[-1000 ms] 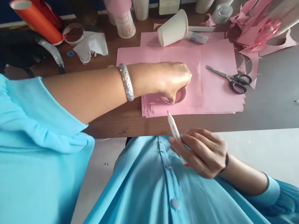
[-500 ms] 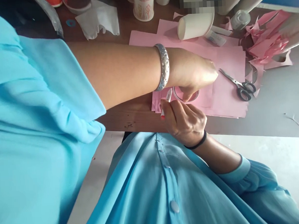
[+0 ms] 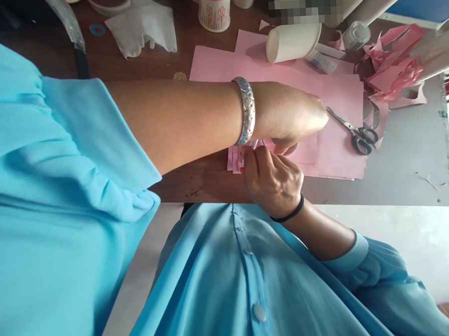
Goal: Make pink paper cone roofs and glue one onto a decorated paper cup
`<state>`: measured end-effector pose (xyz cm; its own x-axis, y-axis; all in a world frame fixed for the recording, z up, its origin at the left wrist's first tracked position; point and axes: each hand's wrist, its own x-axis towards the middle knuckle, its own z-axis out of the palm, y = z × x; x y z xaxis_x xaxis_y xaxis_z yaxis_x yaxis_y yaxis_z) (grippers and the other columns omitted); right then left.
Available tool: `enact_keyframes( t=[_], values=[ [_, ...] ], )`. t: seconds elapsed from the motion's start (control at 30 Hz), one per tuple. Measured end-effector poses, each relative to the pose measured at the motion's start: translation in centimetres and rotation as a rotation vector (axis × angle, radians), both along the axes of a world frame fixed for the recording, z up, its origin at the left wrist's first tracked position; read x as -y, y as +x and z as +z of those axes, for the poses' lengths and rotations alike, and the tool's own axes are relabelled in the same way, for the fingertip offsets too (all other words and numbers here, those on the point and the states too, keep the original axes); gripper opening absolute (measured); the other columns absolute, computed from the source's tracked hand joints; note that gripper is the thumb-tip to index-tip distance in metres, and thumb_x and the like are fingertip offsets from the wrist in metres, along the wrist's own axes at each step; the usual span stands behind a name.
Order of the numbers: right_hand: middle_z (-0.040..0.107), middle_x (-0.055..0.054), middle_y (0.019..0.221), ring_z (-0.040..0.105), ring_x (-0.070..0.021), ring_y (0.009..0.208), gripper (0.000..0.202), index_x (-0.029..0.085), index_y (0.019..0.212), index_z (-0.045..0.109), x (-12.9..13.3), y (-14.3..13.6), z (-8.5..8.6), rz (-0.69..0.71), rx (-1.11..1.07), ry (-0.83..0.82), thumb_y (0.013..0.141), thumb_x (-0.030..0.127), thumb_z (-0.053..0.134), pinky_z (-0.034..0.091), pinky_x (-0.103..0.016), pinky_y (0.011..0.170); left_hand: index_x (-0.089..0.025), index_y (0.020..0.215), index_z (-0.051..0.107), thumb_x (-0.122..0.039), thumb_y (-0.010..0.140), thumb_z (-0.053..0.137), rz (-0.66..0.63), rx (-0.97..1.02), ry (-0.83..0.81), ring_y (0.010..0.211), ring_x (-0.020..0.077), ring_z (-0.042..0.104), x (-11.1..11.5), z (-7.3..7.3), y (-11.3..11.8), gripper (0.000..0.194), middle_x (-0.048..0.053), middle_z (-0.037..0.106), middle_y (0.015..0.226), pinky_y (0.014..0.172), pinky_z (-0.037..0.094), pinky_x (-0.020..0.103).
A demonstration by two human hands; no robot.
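Pink paper sheets (image 3: 344,151) lie stacked on the table. My left hand (image 3: 291,112), its wrist in a silver bangle, reaches over them from the left with fingers curled down. Its thumb presses on a round ring-like object (image 3: 292,149), mostly hidden under the hand. Just below it, my right hand (image 3: 273,178), a black band at its wrist, is closed around a white marker (image 3: 254,143) with a red end, close to the ring. The marker's tip is hard to make out. Scissors (image 3: 354,130) with black handles rest on the pink paper, right of my left hand.
A white paper cup (image 3: 293,41) lies on its side behind the hands, near a small clear jar (image 3: 356,34). Pink scraps (image 3: 395,61) are heaped at the right. A decorated cup (image 3: 215,10) and white tissue (image 3: 144,27) stand and lie farther back.
The view has shifted slightly. My right hand has moved a little left and closer under my left wrist, and less of the marker and ring shows. My left hand keeps its pose.
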<state>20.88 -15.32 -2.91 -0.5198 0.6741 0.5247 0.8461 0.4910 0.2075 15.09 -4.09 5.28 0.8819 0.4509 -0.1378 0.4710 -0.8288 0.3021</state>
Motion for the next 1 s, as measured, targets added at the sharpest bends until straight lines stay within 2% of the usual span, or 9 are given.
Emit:
enact_keyframes(
  t=[0.1,0.23,0.37,0.47,0.6,0.73,0.8,0.9,1.0],
  values=[
    [0.066,-0.008,0.075,0.054,-0.0155,0.059,0.028,0.012,0.104,0.07,0.0,-0.2,0.1,-0.022,0.0,-0.077,0.1,0.008,0.042,0.036,-0.033,0.055,-0.011,0.085,0.083,-0.006,0.07,0.078,-0.084,-0.295,0.142,0.08,0.0294,0.07,0.2,0.7,0.2,0.016,0.014,0.079,0.087,0.083,0.053,0.041],
    [0.063,-0.006,0.071,0.051,-0.0151,0.057,0.026,0.011,0.101,0.068,0.1,-0.5,0.4,-0.037,0.034,-0.062,0.098,0.005,0.043,0.034,-0.033,0.053,-0.017,0.085,0.083,-0.011,0.075,0.079,-0.061,-0.387,0.147,0.079,0.0248,0.068,0.4,1.6,0.3,0.014,0.009,0.079,0.09,0.084,0.05,0.037],
    [0.06,-0.004,0.067,0.047,-0.0134,0.054,0.024,0.009,0.099,0.067,0.5,-0.6,0.7,-0.032,0.081,0.012,0.096,0.002,0.044,0.031,-0.033,0.051,-0.02,0.088,0.084,-0.011,0.077,0.077,-0.078,-0.365,0.132,0.077,0.0217,0.065,0.2,1.6,0.0,0.016,0.007,0.078,0.091,0.083,0.049,0.035],
    [0.062,-0.004,0.069,0.049,-0.0134,0.055,0.024,0.009,0.104,0.067,1.0,-0.5,0.8,-0.024,0.054,-0.017,0.097,0.002,0.044,0.031,-0.033,0.052,-0.019,0.091,0.084,-0.01,0.075,0.078,-0.061,-0.309,0.122,0.075,0.0225,0.065,-0.1,1.1,-0.3,0.02,0.008,0.077,0.092,0.074,0.049,0.036],
    [0.062,-0.003,0.07,0.049,-0.0127,0.056,0.023,0.01,0.108,0.066,1.6,-0.2,1.1,-0.018,-0.019,-0.091,0.097,0.004,0.047,0.03,-0.033,0.053,-0.015,0.088,0.084,-0.009,0.067,0.081,-0.04,-0.176,0.106,0.064,0.0265,0.066,-0.5,0.2,-0.4,0.022,0.012,0.074,0.078,0.056,0.043,0.037],
    [0.06,-0.003,0.068,0.046,-0.0123,0.055,0.019,0.01,0.103,0.066,2.2,0.2,1.6,0.018,-0.051,-0.126,0.096,0.003,0.051,0.029,-0.034,0.054,-0.02,0.081,0.085,-0.008,0.067,0.079,-0.079,-0.16,0.058,0.055,0.0226,0.06,-0.9,-0.3,-0.3,0.019,0.006,0.069,0.065,0.052,0.037,0.036],
    [0.059,-0.002,0.068,0.044,-0.0126,0.054,0.018,0.011,0.102,0.066,2.5,0.6,1.9,0.027,-0.029,-0.119,0.096,0.004,0.051,0.029,-0.033,0.053,-0.019,0.081,0.085,-0.008,0.067,0.079,-0.077,-0.135,0.065,0.053,0.0207,0.057,-1.0,-0.1,-0.4,0.019,0.006,0.067,0.061,0.051,0.034,0.035],
    [0.058,-0.001,0.067,0.043,-0.0129,0.054,0.015,0.01,0.101,0.067,2.8,1.2,2.2,0.032,-0.009,-0.098,0.096,0.005,0.054,0.031,-0.032,0.053,-0.014,0.085,0.084,-0.008,0.068,0.077,-0.061,-0.124,0.069,0.057,0.0218,0.061,-0.7,0.3,-0.6,0.02,0.008,0.068,0.065,0.05,0.032,0.034],
    [0.057,0.0,0.067,0.044,-0.0131,0.055,0.012,0.008,0.102,0.068,3.0,1.8,2.2,0.053,-0.035,-0.101,0.095,0.006,0.058,0.034,-0.032,0.054,-0.01,0.092,0.082,-0.008,0.069,0.076,-0.055,-0.166,0.078,0.069,0.0294,0.069,-0.6,0.5,-0.7,0.024,0.014,0.075,0.085,0.05,0.036,0.035]
  ],
)
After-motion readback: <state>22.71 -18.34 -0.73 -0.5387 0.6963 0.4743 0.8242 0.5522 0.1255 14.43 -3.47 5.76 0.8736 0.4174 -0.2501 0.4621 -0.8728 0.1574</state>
